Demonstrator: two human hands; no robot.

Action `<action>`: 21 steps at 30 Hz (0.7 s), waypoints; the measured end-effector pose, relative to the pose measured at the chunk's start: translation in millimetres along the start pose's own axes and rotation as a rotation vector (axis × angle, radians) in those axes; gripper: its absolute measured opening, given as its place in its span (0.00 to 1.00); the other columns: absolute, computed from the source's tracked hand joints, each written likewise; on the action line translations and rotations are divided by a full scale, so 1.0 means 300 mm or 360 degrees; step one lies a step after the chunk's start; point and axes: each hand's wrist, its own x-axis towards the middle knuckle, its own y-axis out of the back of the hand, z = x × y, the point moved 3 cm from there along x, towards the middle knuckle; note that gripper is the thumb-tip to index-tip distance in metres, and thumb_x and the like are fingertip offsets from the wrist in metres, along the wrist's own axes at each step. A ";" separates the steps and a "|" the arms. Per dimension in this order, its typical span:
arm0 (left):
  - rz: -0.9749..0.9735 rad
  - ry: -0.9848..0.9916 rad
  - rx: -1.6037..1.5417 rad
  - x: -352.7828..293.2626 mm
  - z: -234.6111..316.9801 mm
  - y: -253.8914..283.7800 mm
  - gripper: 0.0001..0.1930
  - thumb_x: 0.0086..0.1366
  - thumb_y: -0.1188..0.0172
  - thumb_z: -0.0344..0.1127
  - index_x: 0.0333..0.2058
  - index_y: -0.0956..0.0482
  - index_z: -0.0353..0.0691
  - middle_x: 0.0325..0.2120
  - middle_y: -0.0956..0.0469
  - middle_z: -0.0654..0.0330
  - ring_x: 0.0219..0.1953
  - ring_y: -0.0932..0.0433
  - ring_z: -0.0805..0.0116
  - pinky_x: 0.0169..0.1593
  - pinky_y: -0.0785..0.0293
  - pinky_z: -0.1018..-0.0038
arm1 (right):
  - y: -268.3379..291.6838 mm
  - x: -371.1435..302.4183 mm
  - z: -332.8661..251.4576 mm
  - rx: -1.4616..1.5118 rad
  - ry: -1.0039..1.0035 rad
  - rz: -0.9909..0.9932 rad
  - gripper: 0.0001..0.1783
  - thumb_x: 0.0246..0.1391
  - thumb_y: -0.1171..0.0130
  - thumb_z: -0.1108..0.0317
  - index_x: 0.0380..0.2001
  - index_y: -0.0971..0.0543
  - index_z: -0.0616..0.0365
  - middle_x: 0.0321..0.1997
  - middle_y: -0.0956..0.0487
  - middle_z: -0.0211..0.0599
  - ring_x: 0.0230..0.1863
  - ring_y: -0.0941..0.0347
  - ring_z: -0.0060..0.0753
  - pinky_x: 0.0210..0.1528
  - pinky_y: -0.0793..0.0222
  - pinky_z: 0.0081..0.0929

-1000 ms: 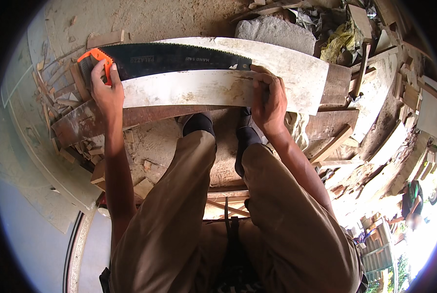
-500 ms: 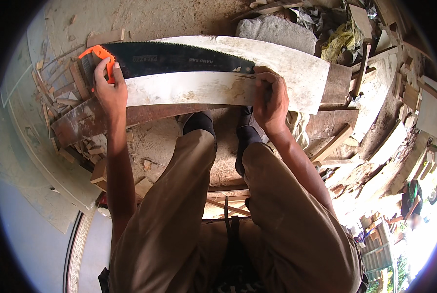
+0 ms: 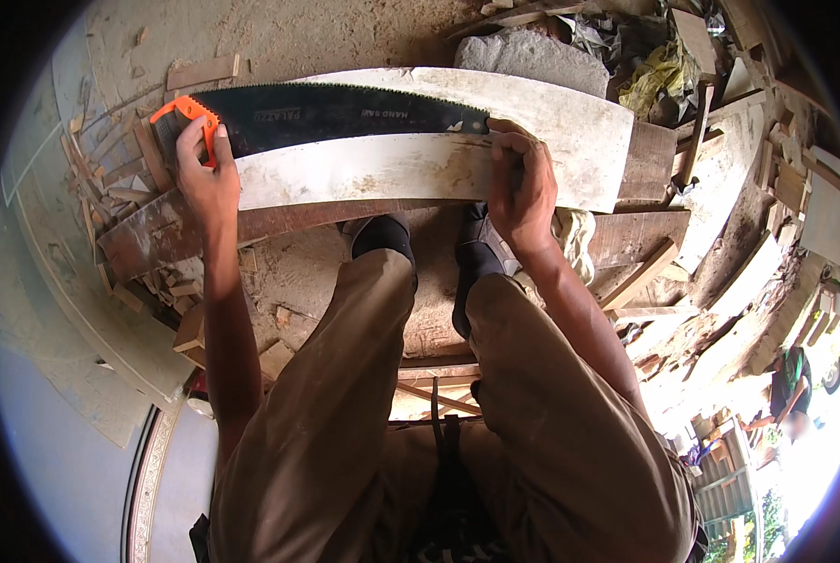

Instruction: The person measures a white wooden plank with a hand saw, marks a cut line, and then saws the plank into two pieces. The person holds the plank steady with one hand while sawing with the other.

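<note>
A hand saw [image 3: 336, 114] with a black blade lies crosswise in front of me, its toothed edge facing away. My left hand [image 3: 210, 192] is closed on its orange handle [image 3: 198, 113], with fingers and thumb around the lower part. At the far end, the curled fingers of my right hand [image 3: 525, 192] pinch the blade's tip; the exact contact is partly hidden by the fingers. Under the saw is a stained white board [image 3: 364, 174], which rests across a dark brown plank [image 3: 148, 235] in front of my feet.
A grey stone block [image 3: 533, 70] sits beyond the board, beside crumpled yellow plastic [image 3: 659, 80]. Wood offcuts [image 3: 641, 272] are scattered to the right, with more scraps at left. A pale panel [image 3: 63, 413] stands along the left. A person [image 3: 794, 389] is in the far right background.
The saw's handle end has dipped slightly toward me, and my left hand has shifted a little with it. My right hand stays nearly in place at the tip.
</note>
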 end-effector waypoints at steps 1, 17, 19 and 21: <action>-0.0004 0.0002 -0.0001 -0.001 0.001 0.001 0.18 0.68 0.40 0.38 0.54 0.26 0.37 0.47 0.21 0.52 0.48 0.21 0.63 0.53 0.28 0.68 | -0.001 -0.002 0.002 0.0011 -0.0011 -0.0007 0.11 0.56 0.47 0.85 0.42 0.28 0.63 0.49 0.20 0.46 0.39 0.23 0.36 0.44 0.28 0.27; -0.0559 -0.0771 0.0193 -0.229 0.432 -0.185 0.32 0.65 0.39 0.44 0.66 0.37 0.44 0.70 0.48 0.45 0.73 0.53 0.44 0.70 0.62 0.39 | -0.007 0.011 -0.012 -0.0102 0.0020 -0.0076 0.12 0.54 0.41 0.79 0.43 0.25 0.59 0.50 0.21 0.44 0.46 0.25 0.47 0.50 0.30 0.36; -0.0625 -0.0818 0.0119 -0.236 0.439 -0.231 0.33 0.65 0.40 0.44 0.66 0.38 0.44 0.70 0.47 0.45 0.73 0.52 0.45 0.70 0.61 0.39 | -0.009 0.009 -0.013 -0.0116 0.0016 -0.0075 0.12 0.54 0.41 0.79 0.43 0.25 0.59 0.50 0.21 0.44 0.46 0.25 0.47 0.50 0.30 0.36; -0.0659 -0.0834 0.0078 -0.233 0.436 -0.252 0.34 0.65 0.40 0.44 0.67 0.38 0.44 0.69 0.46 0.46 0.72 0.50 0.46 0.70 0.61 0.39 | -0.008 0.009 -0.013 -0.0127 0.0013 -0.0076 0.12 0.54 0.41 0.79 0.43 0.25 0.59 0.50 0.21 0.44 0.46 0.25 0.47 0.50 0.30 0.36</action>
